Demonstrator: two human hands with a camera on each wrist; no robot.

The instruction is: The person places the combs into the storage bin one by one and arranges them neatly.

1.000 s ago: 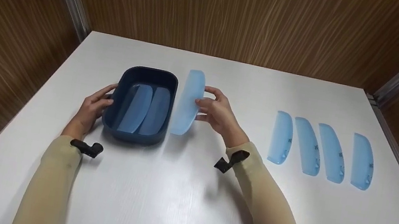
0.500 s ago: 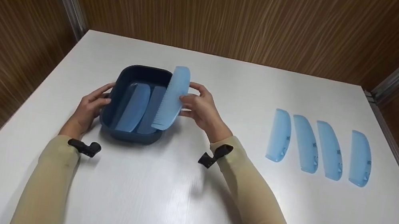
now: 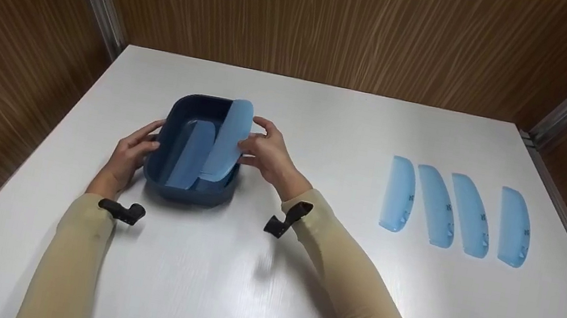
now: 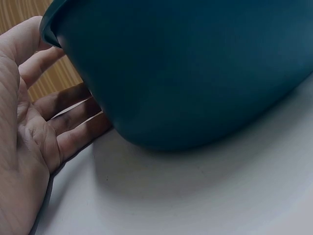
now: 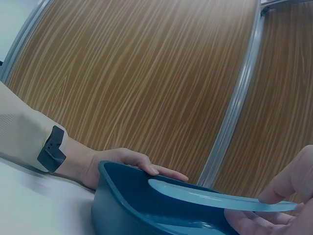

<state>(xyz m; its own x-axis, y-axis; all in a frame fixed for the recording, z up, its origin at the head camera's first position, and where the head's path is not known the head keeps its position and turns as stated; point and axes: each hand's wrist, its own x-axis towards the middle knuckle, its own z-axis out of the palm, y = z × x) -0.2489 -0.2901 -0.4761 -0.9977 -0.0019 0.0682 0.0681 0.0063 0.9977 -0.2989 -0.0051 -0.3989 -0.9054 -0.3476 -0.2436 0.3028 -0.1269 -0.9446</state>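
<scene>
In the head view, a light blue comb point(image 3: 229, 141) is tilted over the right side of a dark blue rectangular tub point(image 3: 187, 196). My right hand point(image 3: 268, 153) pinches the comb by its curved back, thumb above and fingers underneath, as the right wrist view shows. One end of the comb point(image 5: 205, 197) reaches across the tub's opening. Inside the tub lies another comb point(image 3: 192, 154), and the held comb mostly covers a further one beside it. My left hand point(image 3: 129, 153) rests against the tub's left wall, its extended fingers point(image 4: 73, 115) touching the outside and the thumb side at the rim.
On the right of the white table point(image 3: 218, 275), several light blue combs lie in a row, from the leftmost comb point(image 3: 399, 194) to the rightmost comb point(image 3: 514, 227). Wood-grain panels point(image 3: 329, 23) enclose the table's back and sides.
My right hand has carried the comb leftward, from beside the tub to over its right half, and tilted it. My left hand has stayed on the tub's left side.
</scene>
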